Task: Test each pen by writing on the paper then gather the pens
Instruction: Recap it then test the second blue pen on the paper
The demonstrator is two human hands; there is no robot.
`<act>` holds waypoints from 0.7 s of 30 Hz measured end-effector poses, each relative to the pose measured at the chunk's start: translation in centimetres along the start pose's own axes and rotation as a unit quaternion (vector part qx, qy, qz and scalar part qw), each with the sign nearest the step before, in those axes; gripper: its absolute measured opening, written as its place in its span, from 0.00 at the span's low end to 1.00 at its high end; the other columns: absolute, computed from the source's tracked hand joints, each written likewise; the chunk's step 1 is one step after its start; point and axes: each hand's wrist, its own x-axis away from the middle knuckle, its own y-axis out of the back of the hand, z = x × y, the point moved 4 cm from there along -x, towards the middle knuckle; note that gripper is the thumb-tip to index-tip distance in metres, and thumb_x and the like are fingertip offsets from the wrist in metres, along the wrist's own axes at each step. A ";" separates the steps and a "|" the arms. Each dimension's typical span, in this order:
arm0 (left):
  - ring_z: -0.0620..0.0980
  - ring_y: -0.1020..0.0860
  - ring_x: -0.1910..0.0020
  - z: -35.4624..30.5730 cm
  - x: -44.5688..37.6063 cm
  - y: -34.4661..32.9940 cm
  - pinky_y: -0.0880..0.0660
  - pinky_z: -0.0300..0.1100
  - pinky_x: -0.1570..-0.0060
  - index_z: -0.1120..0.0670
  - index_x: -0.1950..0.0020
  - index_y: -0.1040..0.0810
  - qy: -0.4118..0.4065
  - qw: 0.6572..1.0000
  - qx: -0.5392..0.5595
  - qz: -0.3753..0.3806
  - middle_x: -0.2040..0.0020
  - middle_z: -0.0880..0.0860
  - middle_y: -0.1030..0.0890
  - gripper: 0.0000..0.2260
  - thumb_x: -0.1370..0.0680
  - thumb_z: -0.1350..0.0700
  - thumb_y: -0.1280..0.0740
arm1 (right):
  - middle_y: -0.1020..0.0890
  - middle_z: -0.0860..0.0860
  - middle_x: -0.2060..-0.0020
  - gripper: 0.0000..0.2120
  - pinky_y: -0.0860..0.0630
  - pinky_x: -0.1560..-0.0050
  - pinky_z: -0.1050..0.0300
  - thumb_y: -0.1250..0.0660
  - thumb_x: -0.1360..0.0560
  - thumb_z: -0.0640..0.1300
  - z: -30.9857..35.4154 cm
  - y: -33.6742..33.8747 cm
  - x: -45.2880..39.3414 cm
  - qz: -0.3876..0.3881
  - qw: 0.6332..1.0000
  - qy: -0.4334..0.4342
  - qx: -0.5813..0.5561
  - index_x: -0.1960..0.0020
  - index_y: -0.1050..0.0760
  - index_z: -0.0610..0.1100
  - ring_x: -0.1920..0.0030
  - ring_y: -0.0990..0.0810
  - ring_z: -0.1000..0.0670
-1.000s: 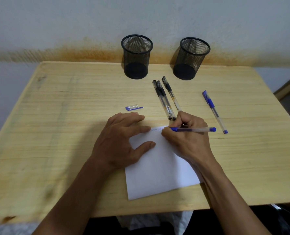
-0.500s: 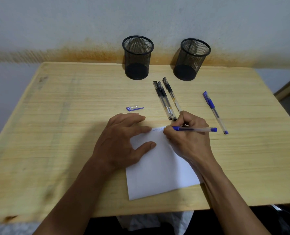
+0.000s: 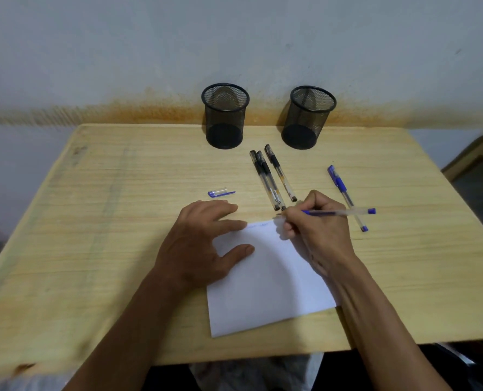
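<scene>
Head view looks down on a wooden desk where the right hand pinches a blue pen between thumb and fingers, its tip down at the far edge of a white paper, beside faint blue marks there. The left hand lies flat, fingers spread wide and holding nothing, pressing the sheet's left corner to pin it. The pen looks light, stiff and smooth-barrelled, so a pinch low on the barrel near the tip, as here, should steer it best; the paper is thin and limp and would likely slide without that flat palm. Just beyond the right fingers lie three black pens, close together, their near ends almost touching the knuckles. A second blue pen lies on the outer side of the right hand, crossing under the rear end of the held one. The loose blue cap sits beyond the left fingers, apart from everything. Two black mesh cups stand at the far edge against the wall, well beyond both hands. My guess is that the black pens crowd the writing hand most: a forward stroke could nudge them and set them rolling. Testing seems barely begun, with four pens waiting.
</scene>
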 end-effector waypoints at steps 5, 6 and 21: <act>0.50 0.21 0.40 0.2 0.4 -0.4 0.29 0.49 0.36 0.48 0.46 0.15 -0.013 1.000 -0.011 -0.017 0.39 0.49 0.18 0.19 0.27 0.36 0.30 | 0.22 0.41 0.73 0.15 0.23 0.70 0.60 0.34 0.27 0.22 0.1 0.3 0.2 -0.007 0.998 -0.019 -0.064 0.66 0.29 0.38 0.75 0.24 0.51; 0.48 0.22 0.38 0.4 0.4 -0.5 0.31 0.48 0.35 0.46 0.45 0.15 0.004 1.000 -0.010 -0.003 0.38 0.47 0.19 0.20 0.27 0.34 0.32 | 0.22 0.40 0.71 0.15 0.23 0.70 0.59 0.34 0.27 0.22 0.2 0.4 0.3 -0.008 0.997 -0.018 -0.076 0.65 0.28 0.38 0.75 0.24 0.50; 0.42 0.19 0.44 -0.8 -1.0 2.1 0.22 0.45 0.44 0.50 0.48 0.15 0.144 0.975 0.149 -0.085 0.46 0.44 0.17 0.17 0.29 0.41 0.27 | 0.13 0.40 0.59 0.07 0.18 0.60 0.55 0.25 0.30 0.28 3.5 3.6 4.4 -0.009 0.997 0.077 -0.020 0.60 0.19 0.37 0.57 0.12 0.44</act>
